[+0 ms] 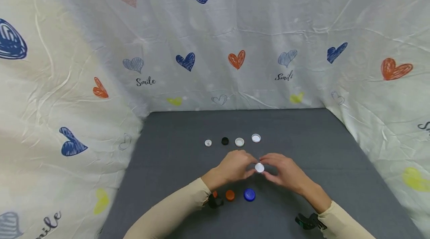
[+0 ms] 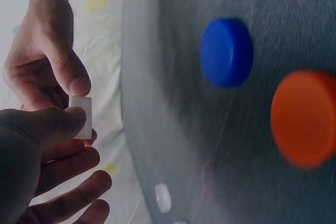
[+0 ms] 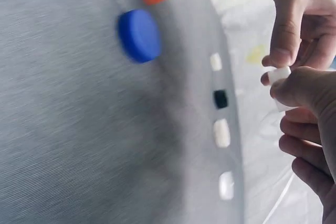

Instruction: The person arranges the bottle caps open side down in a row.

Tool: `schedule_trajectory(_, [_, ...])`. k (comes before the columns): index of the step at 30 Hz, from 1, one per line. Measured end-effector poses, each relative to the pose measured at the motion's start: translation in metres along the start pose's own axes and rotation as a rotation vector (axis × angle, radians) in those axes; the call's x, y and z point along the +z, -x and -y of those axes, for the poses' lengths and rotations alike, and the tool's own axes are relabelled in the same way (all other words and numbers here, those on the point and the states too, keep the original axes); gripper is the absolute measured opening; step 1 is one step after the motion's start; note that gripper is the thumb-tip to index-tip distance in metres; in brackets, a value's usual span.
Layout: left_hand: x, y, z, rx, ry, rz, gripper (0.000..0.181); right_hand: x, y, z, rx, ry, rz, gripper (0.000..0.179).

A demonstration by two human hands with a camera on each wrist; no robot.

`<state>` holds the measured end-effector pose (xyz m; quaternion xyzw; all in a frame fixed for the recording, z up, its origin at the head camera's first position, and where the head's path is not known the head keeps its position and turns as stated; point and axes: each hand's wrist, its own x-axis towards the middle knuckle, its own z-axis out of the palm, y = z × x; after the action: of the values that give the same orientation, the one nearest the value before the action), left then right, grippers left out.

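Observation:
A white bottle cap [image 1: 259, 167] is held up between my two hands over the middle of the table. My left hand [image 1: 235, 166] pinches one side of it, its thumb on the cap's side wall in the left wrist view. From the opposite side my right hand [image 1: 285, 171] pinches the same cap [image 3: 280, 75] between thumb and fingers. Nearer my body lie a blue cap [image 1: 249, 195] and an orange cap [image 1: 230, 195]. A second orange cap [image 1: 215, 194] is partly hidden by the left wrist.
Beyond the hands, a row on the grey table [image 1: 174, 130] holds a small white cap [image 1: 208, 143], a black cap [image 1: 225, 141] and two larger white caps, one in the middle [image 1: 239, 142], one at right [image 1: 256, 138]. A heart-printed curtain [image 1: 215, 37] surrounds the table's back and sides.

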<state>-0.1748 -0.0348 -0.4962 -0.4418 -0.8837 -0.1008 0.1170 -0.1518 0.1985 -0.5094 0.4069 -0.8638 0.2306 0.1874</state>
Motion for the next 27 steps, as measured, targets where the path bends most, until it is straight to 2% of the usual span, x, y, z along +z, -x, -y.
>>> schedule_trajectory(5, [0.015,-0.005,-0.016,0.035,-0.025,0.078,0.021,0.004,0.022,0.001,0.063,0.020,0.064,0.033])
schedule_trajectory(12, [0.031,-0.013,-0.026,0.055,-0.059,0.192,0.018,0.013,0.041,0.000,0.102,0.027,0.098,0.029])
schedule_trajectory(17, [0.041,-0.015,-0.030,0.068,-0.106,0.225,0.013,0.020,0.049,-0.001,0.123,0.032,0.114,0.026])
schedule_trajectory(23, [0.052,-0.015,-0.035,0.065,-0.164,0.257,0.011,0.025,0.055,0.002,0.215,0.027,0.206,0.026])
schedule_trajectory(27, [0.054,-0.016,-0.040,0.061,-0.213,0.298,0.009,0.027,0.056,0.003,0.252,0.033,0.226,0.026])
